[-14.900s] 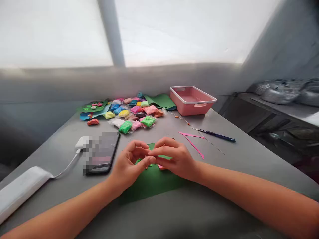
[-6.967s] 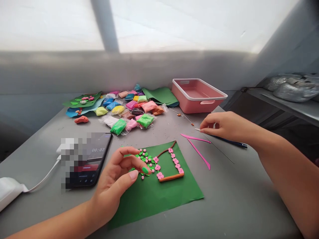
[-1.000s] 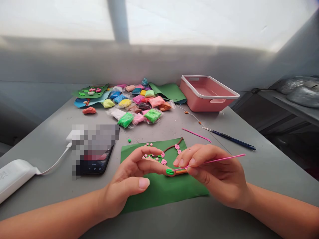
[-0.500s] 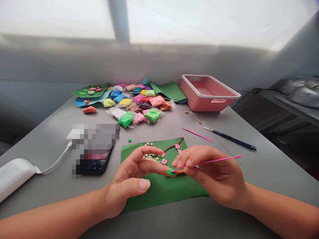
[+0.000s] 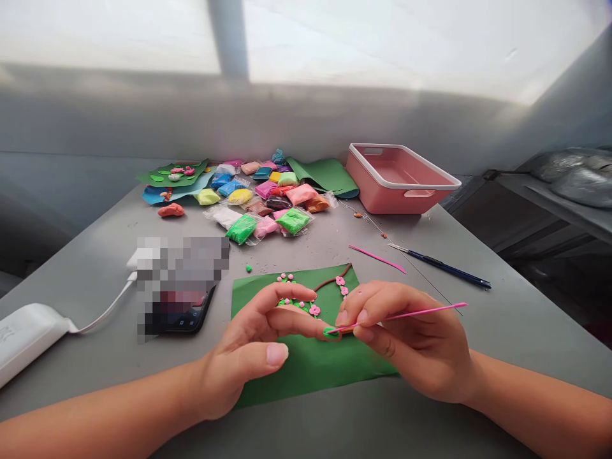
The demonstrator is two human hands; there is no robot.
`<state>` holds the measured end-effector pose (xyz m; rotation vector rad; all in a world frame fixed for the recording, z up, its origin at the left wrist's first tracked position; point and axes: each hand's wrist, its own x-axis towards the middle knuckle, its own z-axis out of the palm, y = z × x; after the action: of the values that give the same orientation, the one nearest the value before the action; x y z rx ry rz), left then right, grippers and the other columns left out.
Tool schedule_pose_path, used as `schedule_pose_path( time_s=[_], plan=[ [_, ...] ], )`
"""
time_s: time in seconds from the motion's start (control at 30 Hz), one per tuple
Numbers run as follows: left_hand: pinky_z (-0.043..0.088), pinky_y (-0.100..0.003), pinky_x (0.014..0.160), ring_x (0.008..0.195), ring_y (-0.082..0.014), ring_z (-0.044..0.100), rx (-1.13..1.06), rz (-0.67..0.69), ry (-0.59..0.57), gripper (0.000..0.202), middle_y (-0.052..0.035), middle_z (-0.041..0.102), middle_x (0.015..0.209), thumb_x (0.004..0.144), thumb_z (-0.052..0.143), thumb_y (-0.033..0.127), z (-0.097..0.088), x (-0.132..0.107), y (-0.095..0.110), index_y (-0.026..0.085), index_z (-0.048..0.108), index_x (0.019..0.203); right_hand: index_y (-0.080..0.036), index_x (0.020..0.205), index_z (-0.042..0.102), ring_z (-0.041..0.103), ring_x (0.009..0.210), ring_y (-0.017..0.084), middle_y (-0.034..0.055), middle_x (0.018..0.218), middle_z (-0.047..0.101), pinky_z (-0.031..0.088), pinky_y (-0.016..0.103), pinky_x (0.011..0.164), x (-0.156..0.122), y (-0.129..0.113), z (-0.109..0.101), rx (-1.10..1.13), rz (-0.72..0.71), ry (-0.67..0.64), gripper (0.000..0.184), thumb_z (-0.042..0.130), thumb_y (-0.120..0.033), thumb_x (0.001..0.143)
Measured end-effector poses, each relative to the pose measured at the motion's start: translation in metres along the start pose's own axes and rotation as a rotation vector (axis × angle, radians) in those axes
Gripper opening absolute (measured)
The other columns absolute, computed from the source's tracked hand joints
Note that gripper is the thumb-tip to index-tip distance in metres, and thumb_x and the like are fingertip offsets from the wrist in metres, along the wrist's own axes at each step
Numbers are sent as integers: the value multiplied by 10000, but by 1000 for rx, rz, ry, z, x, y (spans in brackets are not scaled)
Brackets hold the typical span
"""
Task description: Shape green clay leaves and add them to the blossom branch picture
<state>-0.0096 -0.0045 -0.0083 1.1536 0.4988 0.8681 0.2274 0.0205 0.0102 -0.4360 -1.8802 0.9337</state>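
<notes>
My left hand hovers over a green sheet and carries a small flat green clay bit on a fingertip, with the thumb held apart below. My right hand pinches a thin pink modelling tool whose tip presses on that green bit. On the sheet behind the fingers lie small pink clay flowers, green leaves and a brown clay stem; my hands partly hide them.
Several coloured clay packets lie at the back, beside a pink tub and more green sheets. A second pink tool, a dark pen and a phone with a white cable and power bank also lie on the grey table.
The right hand took up the pink tool from the table and came back to the left hand. In the last second the tool tip keeps working the green bit; the hands barely shift.
</notes>
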Motion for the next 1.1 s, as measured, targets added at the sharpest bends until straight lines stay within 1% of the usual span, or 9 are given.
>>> schedule_pose_path(
  time_s=[0.2,0.3,0.37,0.43,0.53,0.6,0.77,0.93,1.1],
  plan=[
    [307,-541,1029,1163,-349,584,12,-1,4,503,-104,758,1167,845,630,458,1,0,0,263,544,1300,-236,991,616,694,784,173,42,826,698,615,335,700,3,-2,-1,-56,2,-22,157,547,-101,953],
    [299,-544,1046,1182,-357,586,6,14,15,487,-94,761,1169,831,650,435,1,0,0,273,565,1282,-248,993,632,720,789,173,41,818,717,632,317,685,3,-5,-3,-48,-14,20,152,557,-120,960],
    [306,-529,1055,1194,-355,590,-20,27,27,484,-79,755,1190,816,670,409,1,0,-1,283,583,1275,-263,1005,653,743,824,175,43,852,740,649,310,713,2,-6,-5,-53,-33,62,194,581,-94,942],
    [317,-505,1061,1205,-346,587,-46,40,37,497,-60,742,1226,799,682,395,0,0,-2,294,597,1278,-266,1013,676,758,852,180,47,897,758,659,305,751,1,-8,-6,-91,-65,89,269,609,-33,896],
    [314,-482,1072,1224,-337,571,-56,53,48,516,-44,717,1281,787,681,395,-1,-1,-4,296,608,1288,-253,1022,694,768,857,190,57,919,766,666,293,764,0,-9,-6,-174,-122,104,376,626,54,816],
    [309,-488,1068,1227,-344,565,-51,44,56,525,-52,718,1279,783,678,402,-2,-2,-4,290,607,1291,-251,1030,699,771,856,200,59,911,766,672,305,770,0,-9,-5,-201,-144,101,408,619,74,797],
    [318,-511,1034,1214,-371,565,-51,36,63,528,-74,749,1196,773,678,424,0,-1,-1,281,609,1277,-263,1056,702,772,865,215,60,904,765,678,339,788,1,-7,-4,-189,-146,87,412,601,55,813],
    [306,-503,1042,1207,-358,563,-51,30,64,534,-65,751,1191,770,678,425,0,-1,-2,286,606,1281,-251,1037,686,768,878,206,58,908,759,668,334,829,0,-5,-5,-232,-153,79,414,606,77,797],
    [308,-492,1055,1203,-336,569,-62,47,55,535,-58,745,1214,778,672,419,0,-1,-4,284,602,1291,-191,1025,654,761,885,202,81,926,737,667,334,844,2,-6,-8,-279,-247,45,408,585,115,765]
  ],
)
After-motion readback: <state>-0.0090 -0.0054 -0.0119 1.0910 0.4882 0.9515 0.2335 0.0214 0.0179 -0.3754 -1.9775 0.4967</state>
